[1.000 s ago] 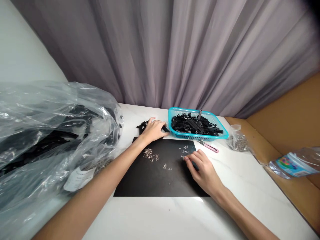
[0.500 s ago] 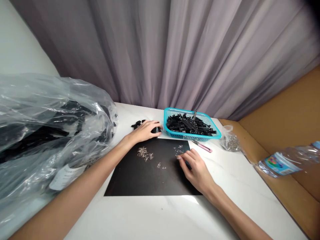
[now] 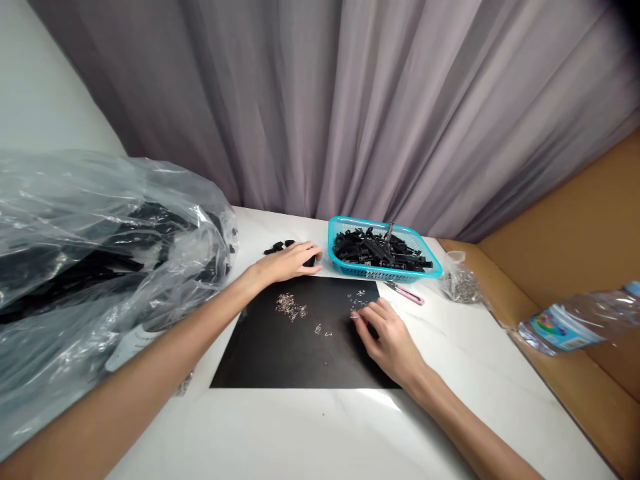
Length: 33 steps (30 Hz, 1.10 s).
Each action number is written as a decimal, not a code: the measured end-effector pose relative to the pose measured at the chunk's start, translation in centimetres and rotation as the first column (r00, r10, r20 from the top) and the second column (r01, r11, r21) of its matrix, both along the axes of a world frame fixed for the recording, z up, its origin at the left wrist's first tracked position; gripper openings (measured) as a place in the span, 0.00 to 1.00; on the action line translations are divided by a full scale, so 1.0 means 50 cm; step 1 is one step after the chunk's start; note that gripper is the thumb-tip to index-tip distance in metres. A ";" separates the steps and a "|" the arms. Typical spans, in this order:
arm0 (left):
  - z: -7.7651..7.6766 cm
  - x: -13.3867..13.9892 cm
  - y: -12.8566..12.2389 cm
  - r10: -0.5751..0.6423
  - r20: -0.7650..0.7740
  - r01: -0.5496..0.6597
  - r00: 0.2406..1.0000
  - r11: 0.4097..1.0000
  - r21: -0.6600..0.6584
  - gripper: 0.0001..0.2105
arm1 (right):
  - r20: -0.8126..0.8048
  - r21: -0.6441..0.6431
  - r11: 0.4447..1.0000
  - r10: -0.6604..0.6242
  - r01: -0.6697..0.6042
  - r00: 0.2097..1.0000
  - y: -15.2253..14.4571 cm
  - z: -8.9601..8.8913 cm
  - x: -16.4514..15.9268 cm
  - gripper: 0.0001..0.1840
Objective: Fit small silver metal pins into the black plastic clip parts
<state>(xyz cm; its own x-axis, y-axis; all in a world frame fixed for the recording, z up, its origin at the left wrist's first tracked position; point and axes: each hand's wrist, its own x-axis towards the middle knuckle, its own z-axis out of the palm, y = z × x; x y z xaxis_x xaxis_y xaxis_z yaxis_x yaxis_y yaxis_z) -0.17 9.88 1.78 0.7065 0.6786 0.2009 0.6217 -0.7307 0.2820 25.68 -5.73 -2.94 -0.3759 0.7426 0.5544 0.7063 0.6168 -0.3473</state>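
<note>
My left hand (image 3: 290,261) curves over small black pieces at the far edge of the dark mat (image 3: 280,363), one black piece (image 3: 311,261) showing between its thumb and fingers. More black pieces (image 3: 274,249) lie just behind that hand. Over the mat's right side, my right hand (image 3: 387,330) is closed in a pinch on a thin, shiny metal hook (image 3: 355,316). A heap of small metal hooks (image 3: 287,305) lies on the mat between the hands. A few loose hooks (image 3: 318,329) sit nearer me, and others (image 3: 360,293) lie beyond my right fingertips.
A turquoise basket (image 3: 436,271) full of black parts stands at the back. Beside it are a pink-handled cutter (image 3: 411,296) and a clear bag of metal bits (image 3: 463,287). A large plastic bag (image 3: 185,180) bulges on the left; a plastic bottle (image 3: 565,327) lies right.
My left fingers have drawn in slightly around the black piece. My right hand has shifted a little left, still pinching the hook.
</note>
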 end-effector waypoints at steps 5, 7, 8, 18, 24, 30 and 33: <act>0.002 -0.002 0.009 -0.054 0.047 0.056 0.997 0.997 -0.058 0.06 | 0.013 -0.021 1.000 0.005 -0.005 1.000 0.000 -0.007 0.001 0.12; -0.003 0.001 0.003 -0.032 0.113 0.039 0.993 0.997 -0.059 0.07 | 0.014 -0.022 1.000 0.012 -0.012 1.000 -0.001 -0.008 0.000 0.12; -0.005 0.002 -0.001 -0.016 0.155 0.025 0.988 0.998 -0.058 0.08 | 0.015 -0.019 1.000 0.014 -0.014 1.000 -0.002 -0.008 0.000 0.12; 0.009 0.027 -0.043 0.167 0.598 -0.121 0.784 0.986 -0.116 0.09 | -0.025 -0.022 0.999 0.028 -0.028 0.999 -0.009 -0.006 -0.007 0.11; 0.047 0.023 -0.135 0.190 0.734 -0.134 0.652 0.982 -0.136 0.09 | -0.102 -0.124 0.971 0.194 -0.206 0.976 -0.032 0.009 -0.020 0.15; 0.002 0.009 -0.216 0.253 0.676 -0.142 0.692 0.966 -0.216 0.14 | 0.101 -0.152 0.956 0.266 -0.250 0.959 -0.046 0.015 -0.023 0.19; -0.014 0.008 -0.233 0.308 0.635 -0.123 0.708 0.940 -0.319 0.12 | 0.098 -0.123 0.967 0.235 -0.222 0.967 -0.043 0.008 -0.024 0.15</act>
